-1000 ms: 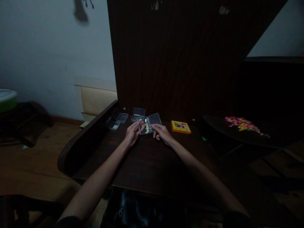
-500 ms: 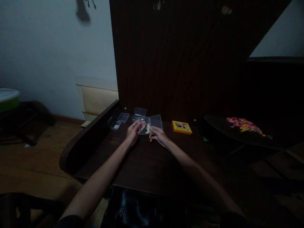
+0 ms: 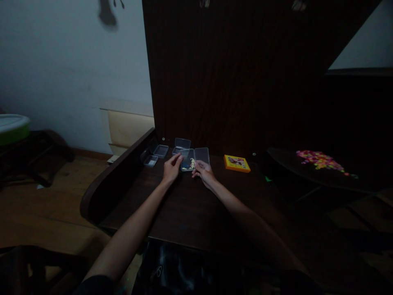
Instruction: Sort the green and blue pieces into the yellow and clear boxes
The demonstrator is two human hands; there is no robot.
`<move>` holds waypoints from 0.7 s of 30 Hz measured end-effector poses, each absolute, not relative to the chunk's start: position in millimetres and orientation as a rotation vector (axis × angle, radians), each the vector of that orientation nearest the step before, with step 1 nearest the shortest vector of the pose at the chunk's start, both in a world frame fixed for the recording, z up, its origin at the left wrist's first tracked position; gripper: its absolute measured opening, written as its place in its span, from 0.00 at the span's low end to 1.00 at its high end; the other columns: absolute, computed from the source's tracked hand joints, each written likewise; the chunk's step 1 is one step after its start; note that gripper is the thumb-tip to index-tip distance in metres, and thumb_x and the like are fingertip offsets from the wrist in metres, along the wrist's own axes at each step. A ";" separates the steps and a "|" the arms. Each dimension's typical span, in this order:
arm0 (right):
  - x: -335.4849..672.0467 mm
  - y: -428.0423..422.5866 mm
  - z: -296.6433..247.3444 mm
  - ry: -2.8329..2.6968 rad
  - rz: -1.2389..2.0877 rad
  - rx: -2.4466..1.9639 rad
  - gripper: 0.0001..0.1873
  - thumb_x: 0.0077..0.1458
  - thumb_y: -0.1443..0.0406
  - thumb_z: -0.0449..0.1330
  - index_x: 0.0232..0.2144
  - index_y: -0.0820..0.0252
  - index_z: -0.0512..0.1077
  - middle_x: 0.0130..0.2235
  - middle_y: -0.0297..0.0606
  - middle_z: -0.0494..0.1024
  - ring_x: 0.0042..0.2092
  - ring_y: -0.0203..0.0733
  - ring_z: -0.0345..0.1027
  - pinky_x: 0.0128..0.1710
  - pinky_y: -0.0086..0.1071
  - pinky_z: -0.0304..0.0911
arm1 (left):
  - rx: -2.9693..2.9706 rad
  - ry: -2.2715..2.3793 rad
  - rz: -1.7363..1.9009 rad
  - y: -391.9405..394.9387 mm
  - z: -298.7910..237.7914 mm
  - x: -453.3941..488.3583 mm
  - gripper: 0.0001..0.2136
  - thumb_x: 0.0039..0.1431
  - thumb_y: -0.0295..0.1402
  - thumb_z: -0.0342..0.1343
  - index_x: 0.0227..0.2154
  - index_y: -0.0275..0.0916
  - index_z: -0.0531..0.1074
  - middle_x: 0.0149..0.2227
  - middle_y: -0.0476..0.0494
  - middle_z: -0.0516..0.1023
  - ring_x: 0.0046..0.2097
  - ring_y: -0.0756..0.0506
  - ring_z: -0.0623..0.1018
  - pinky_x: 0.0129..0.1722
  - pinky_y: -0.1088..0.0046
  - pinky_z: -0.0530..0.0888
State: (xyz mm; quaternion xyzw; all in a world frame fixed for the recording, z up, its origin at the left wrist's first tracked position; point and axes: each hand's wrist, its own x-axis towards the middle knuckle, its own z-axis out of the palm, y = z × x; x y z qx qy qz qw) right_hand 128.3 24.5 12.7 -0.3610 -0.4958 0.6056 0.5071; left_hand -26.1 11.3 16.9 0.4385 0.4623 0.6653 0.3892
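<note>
Head view showed the left hand (image 3: 172,169) with thumb and fingers drawn narrow on the left edge of an open clear case (image 3: 186,154), while the right hand (image 3: 205,172) gripped it lower down, near the hinge, with its fingers curled beneath. Whether a loose bit was pinched between those right fingertips was too small to tell. The case was over the dark tabletop (image 3: 184,213), in front of the person; whether its underside touched the wood could not be made out. Small pale pieces (image 3: 192,163) lay gathered along its hinge side and near edge, and the lid (image 3: 202,153) stood open to the right. Handling it well seemed to call for a light, even pinch from both sides, since thin plastic might flex, and for a nearly level tray, because the pieces looked free to slide over the rim. Keeping the right fingers off the hinge also seemed wise, so that the lid could turn freely. Farther out, three more open cases (image 3: 160,151) sat to the left and behind, a yellow box (image 3: 237,163) lay to the right, and a colourful heap (image 3: 321,159) rested well apart beyond it.
</note>
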 end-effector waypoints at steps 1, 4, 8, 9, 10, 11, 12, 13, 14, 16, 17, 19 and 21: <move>127.4 26.8 11.1 -1.188 1.446 -0.873 0.19 0.43 0.55 0.70 0.32 0.61 0.71 0.28 0.31 0.71 0.22 0.29 0.65 0.19 0.25 0.68 | 1.175 1.228 1.703 11.8 16.4 -28.0 0.13 0.57 0.36 0.59 0.43 0.34 0.77 0.43 0.37 0.81 0.49 0.39 0.78 0.54 0.63 0.71; 125.4 35.5 6.8 -1.166 1.394 -0.885 0.20 0.42 0.55 0.70 0.32 0.62 0.72 0.28 0.32 0.73 0.22 0.30 0.66 0.18 0.25 0.68 | 1.341 1.397 1.727 13.5 14.2 -34.3 0.12 0.62 0.33 0.50 0.42 0.35 0.77 0.44 0.38 0.80 0.48 0.40 0.78 0.54 0.63 0.70; 124.4 50.0 1.3 -1.131 1.310 -0.909 0.19 0.42 0.55 0.70 0.32 0.61 0.72 0.30 0.34 0.75 0.21 0.30 0.65 0.17 0.26 0.68 | 1.630 1.655 1.611 15.1 10.2 -44.0 0.16 0.57 0.24 0.47 0.45 0.36 0.73 0.48 0.39 0.77 0.53 0.40 0.74 0.58 0.60 0.67; 124.1 53.6 -0.3 -1.125 1.292 -0.914 0.19 0.42 0.55 0.70 0.31 0.61 0.72 0.30 0.34 0.76 0.21 0.30 0.65 0.17 0.26 0.68 | 1.714 1.705 1.547 15.1 9.3 -45.7 0.17 0.55 0.24 0.48 0.47 0.36 0.72 0.49 0.39 0.76 0.54 0.40 0.72 0.59 0.58 0.66; 123.7 57.0 -2.0 -1.121 1.275 -0.919 0.19 0.42 0.55 0.70 0.31 0.61 0.72 0.30 0.34 0.76 0.21 0.30 0.65 0.16 0.26 0.68 | 1.795 1.744 1.475 14.9 8.4 -47.0 0.18 0.53 0.24 0.49 0.48 0.36 0.70 0.50 0.38 0.75 0.55 0.39 0.71 0.60 0.56 0.65; 123.1 60.0 -3.8 -1.119 1.259 -0.922 0.19 0.42 0.54 0.70 0.31 0.61 0.72 0.30 0.34 0.76 0.21 0.30 0.65 0.16 0.26 0.68 | 1.871 1.773 1.399 14.6 7.6 -47.6 0.20 0.53 0.25 0.50 0.50 0.36 0.68 0.51 0.37 0.73 0.56 0.38 0.70 0.60 0.55 0.65; 122.3 62.8 -5.7 -1.119 1.243 -0.924 0.19 0.42 0.54 0.70 0.31 0.61 0.72 0.30 0.34 0.76 0.20 0.30 0.65 0.16 0.26 0.68 | 1.939 1.796 1.321 14.1 6.8 -47.7 0.22 0.52 0.27 0.52 0.52 0.36 0.67 0.52 0.37 0.72 0.57 0.37 0.69 0.60 0.54 0.66; 121.2 65.1 -7.7 -1.120 1.227 -0.926 0.20 0.41 0.54 0.70 0.31 0.61 0.72 0.29 0.34 0.76 0.20 0.30 0.65 0.16 0.26 0.68 | 1.999 1.813 1.246 13.7 5.9 -47.4 0.24 0.51 0.29 0.54 0.53 0.36 0.65 0.54 0.36 0.71 0.58 0.37 0.68 0.60 0.53 0.66; 119.8 67.2 -9.7 -1.122 1.211 -0.926 0.20 0.41 0.53 0.70 0.31 0.61 0.72 0.29 0.34 0.76 0.20 0.30 0.65 0.16 0.26 0.68 | 2.054 1.827 1.173 13.3 5.0 -46.7 0.26 0.51 0.30 0.56 0.55 0.37 0.63 0.55 0.36 0.70 0.59 0.36 0.67 0.60 0.53 0.66; 116.5 70.2 -13.7 -1.130 1.176 -0.924 0.21 0.40 0.52 0.69 0.30 0.61 0.71 0.27 0.33 0.75 0.20 0.31 0.65 0.15 0.26 0.67 | 2.142 1.845 1.021 12.8 3.3 -44.8 0.30 0.49 0.33 0.58 0.57 0.36 0.60 0.59 0.34 0.66 0.62 0.35 0.63 0.62 0.54 0.64; 114.6 71.3 -15.6 -1.135 1.159 -0.921 0.21 0.40 0.52 0.69 0.31 0.61 0.71 0.27 0.32 0.74 0.20 0.31 0.65 0.15 0.26 0.67 | 2.170 1.854 0.951 12.8 2.7 -44.0 0.32 0.49 0.34 0.58 0.58 0.34 0.59 0.61 0.33 0.64 0.64 0.34 0.61 0.63 0.54 0.62; 110.8 72.7 -18.9 -1.152 1.127 -0.912 0.22 0.40 0.52 0.68 0.31 0.60 0.70 0.26 0.31 0.73 0.20 0.31 0.65 0.15 0.27 0.66 | 2.192 1.878 0.838 12.9 2.0 -42.5 0.33 0.51 0.36 0.57 0.60 0.30 0.57 0.63 0.30 0.61 0.67 0.33 0.56 0.65 0.55 0.58; 107.2 73.5 -21.6 -1.176 1.101 -0.901 0.22 0.40 0.51 0.68 0.32 0.60 0.70 0.26 0.31 0.73 0.20 0.32 0.65 0.15 0.27 0.66 | 2.167 1.907 0.774 13.0 2.4 -41.7 0.34 0.54 0.39 0.56 0.61 0.27 0.56 0.64 0.28 0.59 0.68 0.32 0.53 0.66 0.56 0.57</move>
